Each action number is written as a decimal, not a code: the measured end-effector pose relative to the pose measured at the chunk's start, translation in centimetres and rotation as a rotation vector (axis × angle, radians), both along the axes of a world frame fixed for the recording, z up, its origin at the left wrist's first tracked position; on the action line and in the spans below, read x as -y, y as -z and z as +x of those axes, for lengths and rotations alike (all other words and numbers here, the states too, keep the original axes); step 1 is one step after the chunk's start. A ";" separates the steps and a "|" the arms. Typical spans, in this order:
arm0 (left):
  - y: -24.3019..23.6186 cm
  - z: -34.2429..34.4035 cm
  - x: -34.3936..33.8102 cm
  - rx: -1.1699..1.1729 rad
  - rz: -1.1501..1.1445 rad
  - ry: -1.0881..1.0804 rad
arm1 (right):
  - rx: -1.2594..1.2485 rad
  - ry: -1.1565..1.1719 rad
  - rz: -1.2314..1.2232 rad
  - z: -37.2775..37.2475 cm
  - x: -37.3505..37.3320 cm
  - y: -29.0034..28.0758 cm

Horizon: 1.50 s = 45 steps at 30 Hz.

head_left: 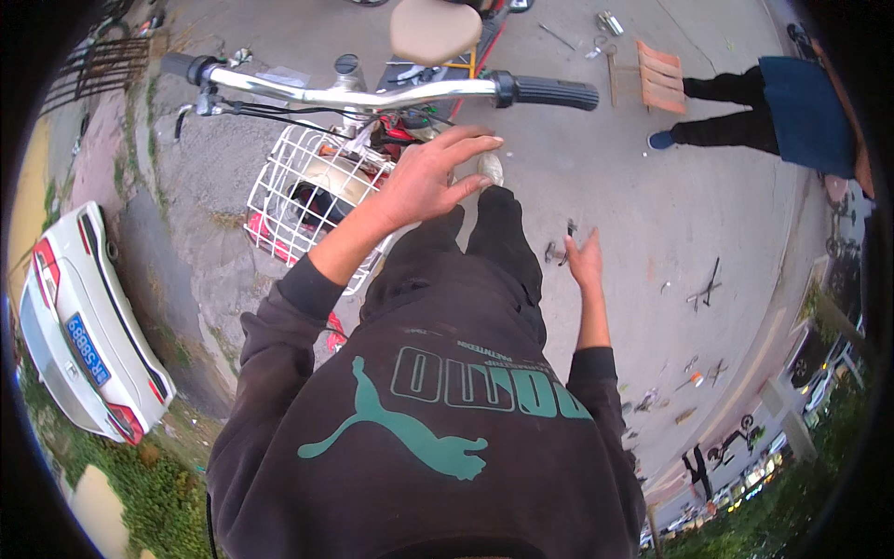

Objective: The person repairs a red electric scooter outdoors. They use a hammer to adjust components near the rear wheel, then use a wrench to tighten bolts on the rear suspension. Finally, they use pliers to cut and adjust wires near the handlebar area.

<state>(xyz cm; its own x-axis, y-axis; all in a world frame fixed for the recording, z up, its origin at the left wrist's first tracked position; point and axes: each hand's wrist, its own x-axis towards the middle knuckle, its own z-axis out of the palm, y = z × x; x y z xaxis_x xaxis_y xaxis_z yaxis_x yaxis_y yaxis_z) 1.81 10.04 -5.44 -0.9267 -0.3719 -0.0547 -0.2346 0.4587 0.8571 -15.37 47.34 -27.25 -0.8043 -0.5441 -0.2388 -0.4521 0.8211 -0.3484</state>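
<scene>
A bicycle stands in front of me, with a chrome handlebar (410, 91), dark grips and a beige saddle (434, 30). Its white wire basket (279, 186) holds a beige and black rounded thing and something red. My left hand (430, 175) hovers by the basket's right side, below the handlebar, thumb and fingers apart and nothing visible between them. Off to the right, my right hand (585, 261) hangs low with fingers spread. Close to its fingertips in the picture is a small dark metal part (556, 252); whether they touch I cannot tell.
A person in dark trousers (726, 112) is at the upper right, beside a slatted wooden stool (659, 76). Tools and small parts, such as a dark cross-shaped piece (708, 287), lie scattered on the pavement (615, 177). At the left is a parked white car (88, 326).
</scene>
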 end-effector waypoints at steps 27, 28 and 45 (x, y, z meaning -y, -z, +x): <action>7.2 4.1 -3.2 -0.542 1.624 -0.979 | 0.655 -0.518 -0.379 10.1 22.7 -18.8; 6.7 4.0 -3.2 -0.557 1.646 -0.911 | 0.592 -0.517 -0.397 10.2 22.7 -18.8; 11.3 3.8 -3.7 -0.039 1.315 -0.674 | 0.280 -0.594 -0.065 9.1 21.7 -20.0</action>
